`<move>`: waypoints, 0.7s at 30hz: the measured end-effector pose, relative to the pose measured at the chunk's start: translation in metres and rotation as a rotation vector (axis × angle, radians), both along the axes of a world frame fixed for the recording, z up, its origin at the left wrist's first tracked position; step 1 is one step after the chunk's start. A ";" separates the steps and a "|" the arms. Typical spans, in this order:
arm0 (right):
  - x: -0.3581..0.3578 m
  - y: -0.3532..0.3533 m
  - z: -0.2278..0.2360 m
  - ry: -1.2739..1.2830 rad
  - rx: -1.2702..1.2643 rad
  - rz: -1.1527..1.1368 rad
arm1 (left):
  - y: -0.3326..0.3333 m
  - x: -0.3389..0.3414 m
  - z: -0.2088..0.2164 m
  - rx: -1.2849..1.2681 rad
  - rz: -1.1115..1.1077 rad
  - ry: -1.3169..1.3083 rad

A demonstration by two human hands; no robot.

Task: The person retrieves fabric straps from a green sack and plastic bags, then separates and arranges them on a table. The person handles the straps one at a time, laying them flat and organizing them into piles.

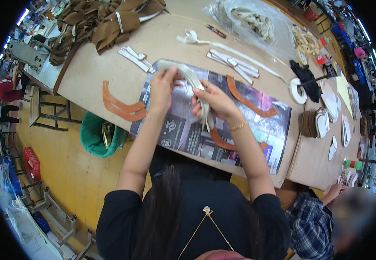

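Observation:
Between my two hands is a curved bundle of off-white strips [191,77], raised a little over a dark printed sheet [279,143] on the table. My left hand [163,89] is closed around the bundle's upper left part, its fingers pinched together. The right hand [217,100] grips the same bundle lower down, thumb on top, and loose ends hang below it. Curved orange-brown leather-like pieces lie around: a pair [120,107] left of my left hand, one strip [245,99] beyond my right hand, and another piece [220,139] partly hidden under my right forearm.
White strip bundles [233,65] and a long white tape [240,52] lie farther back, near small snips [216,31]. Brown pieces [118,26] are heaped far left. A tape roll [297,91] sits right. A green-lined bin [99,138] stands below the table; a person in plaid [311,225] works at right.

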State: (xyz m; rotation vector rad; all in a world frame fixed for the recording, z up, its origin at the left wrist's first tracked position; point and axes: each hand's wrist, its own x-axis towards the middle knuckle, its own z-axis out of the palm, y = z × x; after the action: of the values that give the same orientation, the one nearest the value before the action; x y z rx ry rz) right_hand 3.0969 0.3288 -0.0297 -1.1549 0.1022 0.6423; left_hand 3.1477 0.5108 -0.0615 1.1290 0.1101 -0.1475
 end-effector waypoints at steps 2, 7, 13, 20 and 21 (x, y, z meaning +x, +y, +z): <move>0.007 -0.006 -0.026 -0.012 0.001 -0.031 | 0.008 0.027 -0.017 -0.067 0.032 0.054; -0.002 -0.011 -0.035 -0.068 -0.100 -0.111 | 0.011 0.044 -0.035 -0.194 0.136 0.182; -0.010 -0.024 -0.025 0.014 -0.479 -0.108 | 0.013 0.048 -0.054 -0.243 0.155 0.113; -0.015 -0.041 -0.014 -0.229 -0.699 -0.201 | 0.040 0.031 -0.024 0.927 0.317 -0.277; -0.011 -0.040 -0.013 -0.233 -0.697 -0.193 | 0.044 0.029 -0.015 0.955 0.327 -0.275</move>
State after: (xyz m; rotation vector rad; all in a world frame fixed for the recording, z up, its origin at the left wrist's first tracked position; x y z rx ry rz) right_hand 3.0857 0.2887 -0.0424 -1.8566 0.2483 0.2931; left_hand 3.1763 0.5544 -0.0769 2.0469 0.1203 0.3982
